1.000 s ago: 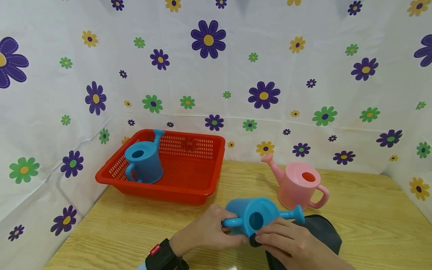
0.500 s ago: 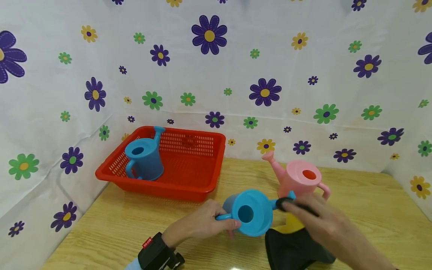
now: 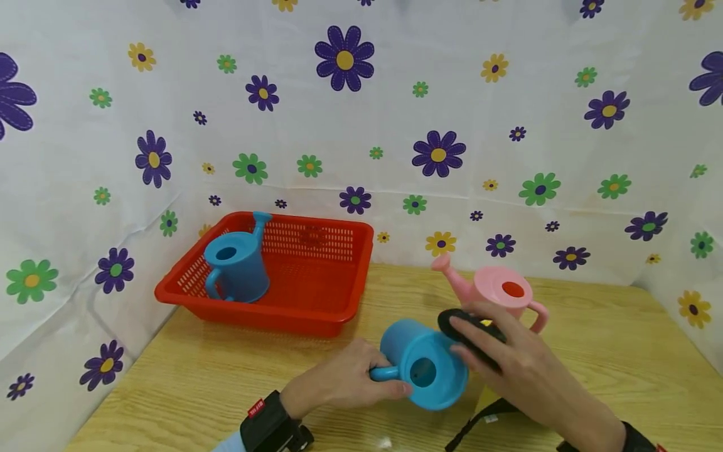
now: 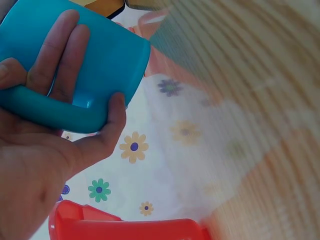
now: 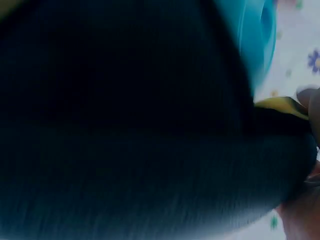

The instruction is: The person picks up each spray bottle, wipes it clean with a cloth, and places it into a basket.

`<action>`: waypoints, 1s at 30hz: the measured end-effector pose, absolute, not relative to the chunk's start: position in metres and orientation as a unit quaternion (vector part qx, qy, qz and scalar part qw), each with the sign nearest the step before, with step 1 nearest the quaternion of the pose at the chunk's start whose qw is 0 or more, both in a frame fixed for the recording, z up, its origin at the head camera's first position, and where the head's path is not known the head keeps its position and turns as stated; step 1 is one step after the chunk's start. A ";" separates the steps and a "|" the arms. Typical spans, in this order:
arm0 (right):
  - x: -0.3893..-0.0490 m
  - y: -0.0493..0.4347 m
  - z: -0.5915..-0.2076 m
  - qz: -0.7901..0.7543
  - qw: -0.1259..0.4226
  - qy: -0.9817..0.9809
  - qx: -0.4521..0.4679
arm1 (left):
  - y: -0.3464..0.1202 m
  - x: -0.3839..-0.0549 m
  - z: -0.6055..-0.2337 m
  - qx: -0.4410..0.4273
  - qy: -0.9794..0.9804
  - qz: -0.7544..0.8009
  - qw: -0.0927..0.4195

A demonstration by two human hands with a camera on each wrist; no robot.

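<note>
My left hand point(image 3: 353, 380) grips the handle of a blue watering can point(image 3: 443, 392), which is tipped so its top opening faces me. In the left wrist view, fingers pass through the handle loop point(image 4: 60, 111) and lie along the can's side point(image 4: 112, 47). A black-and-yellow cloth point(image 3: 452, 323) is bunched in my right hand point(image 3: 533, 370), up against the can's right side. The spout is hidden behind the cloth and hand. In the right wrist view the dark cloth point(image 5: 125, 150) fills most of the picture, with the can's rim point(image 5: 257, 45) beyond it.
A red plastic basket point(image 3: 333, 317) stands at the back left with another blue watering can point(image 3: 243, 276) upright in it. Behind my right hand is a pink watering can point(image 3: 494, 282), partly covered. Flower-printed white sheeting point(image 3: 390, 94) borders the wooden table point(image 3: 186, 376).
The right hand has lifted the cloth off the table and moved it from the can's rim to the spout side. The left hand has turned the can, keeping its handle in its grip.
</note>
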State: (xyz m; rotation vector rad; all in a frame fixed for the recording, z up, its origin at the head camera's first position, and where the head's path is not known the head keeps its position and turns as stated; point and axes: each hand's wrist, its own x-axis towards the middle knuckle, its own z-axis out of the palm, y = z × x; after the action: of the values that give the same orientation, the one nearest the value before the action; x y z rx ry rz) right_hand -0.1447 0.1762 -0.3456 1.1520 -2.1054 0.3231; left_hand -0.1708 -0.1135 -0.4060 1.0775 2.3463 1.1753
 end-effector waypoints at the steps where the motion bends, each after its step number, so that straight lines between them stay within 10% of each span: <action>1: -0.144 0.171 -0.350 0.133 0.337 -0.816 0.450 | -0.113 -0.171 -0.406 0.375 0.817 0.411 0.152; 30: -0.121 0.165 -0.374 0.165 0.253 -0.764 0.570 | -0.119 -0.177 -0.409 0.337 0.813 0.447 0.158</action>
State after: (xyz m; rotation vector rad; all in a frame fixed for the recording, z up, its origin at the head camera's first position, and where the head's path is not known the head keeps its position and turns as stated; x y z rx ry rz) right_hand -0.1208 0.1654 -0.3741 1.5497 -2.0780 0.4490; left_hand -0.1767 -0.1194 -0.4090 0.9642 2.3264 1.2791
